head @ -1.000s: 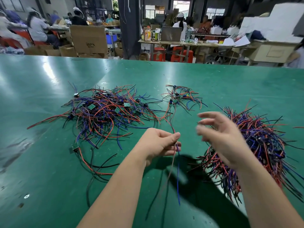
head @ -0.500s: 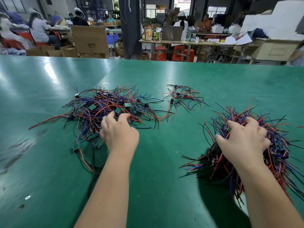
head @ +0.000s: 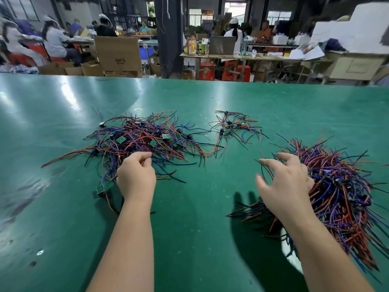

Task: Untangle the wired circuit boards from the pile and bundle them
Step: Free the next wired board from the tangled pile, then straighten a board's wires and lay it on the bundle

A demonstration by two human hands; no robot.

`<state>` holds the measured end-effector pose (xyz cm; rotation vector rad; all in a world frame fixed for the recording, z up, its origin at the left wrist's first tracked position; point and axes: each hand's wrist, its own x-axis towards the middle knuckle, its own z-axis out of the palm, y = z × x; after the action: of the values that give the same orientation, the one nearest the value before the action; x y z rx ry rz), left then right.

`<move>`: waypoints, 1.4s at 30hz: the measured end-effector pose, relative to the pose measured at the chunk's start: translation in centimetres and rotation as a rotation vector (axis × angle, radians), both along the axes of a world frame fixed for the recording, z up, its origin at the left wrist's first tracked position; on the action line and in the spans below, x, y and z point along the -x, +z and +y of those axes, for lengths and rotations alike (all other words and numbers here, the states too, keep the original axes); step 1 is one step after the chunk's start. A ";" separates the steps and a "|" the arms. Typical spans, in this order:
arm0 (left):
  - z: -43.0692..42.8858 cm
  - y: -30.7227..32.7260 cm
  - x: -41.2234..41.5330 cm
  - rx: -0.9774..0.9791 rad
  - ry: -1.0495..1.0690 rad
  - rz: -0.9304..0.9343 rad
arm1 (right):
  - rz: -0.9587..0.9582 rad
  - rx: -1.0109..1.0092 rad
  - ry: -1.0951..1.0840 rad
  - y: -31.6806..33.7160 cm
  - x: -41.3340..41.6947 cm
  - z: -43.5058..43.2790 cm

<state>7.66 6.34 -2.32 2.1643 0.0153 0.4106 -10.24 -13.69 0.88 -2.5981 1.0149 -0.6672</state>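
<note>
Centrally, the person's left hand (head: 135, 178) is reaching into the near edge of the tangled pile of red, blue and black wires with small green circuit boards (head: 147, 140), its thumb and forefinger curling round a few strands. The right hand (head: 284, 182) is hovering with fingers spread, grasping nothing, at the left edge of the dense gathered bundle of red, purple and black wires (head: 341, 192) lying on the glossy green table (head: 210, 239). A small loose cluster of wired boards (head: 233, 127) is lying apart, farther back. The step in hand, seemingly, is selecting one unit. The next move is calling for a slow, steady draw, lest neighbouring leads come dragging along.
</note>
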 end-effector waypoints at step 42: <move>-6.0 2.1 8.0 0.174 -1.512 0.650 | -0.941 -1.099 0.101 1.5 0.2 -2.0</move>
<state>-0.36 0.31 -0.22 1.4865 -1.0752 -1.0855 -10.47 -15.73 2.40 -1.1525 0.6162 -0.8331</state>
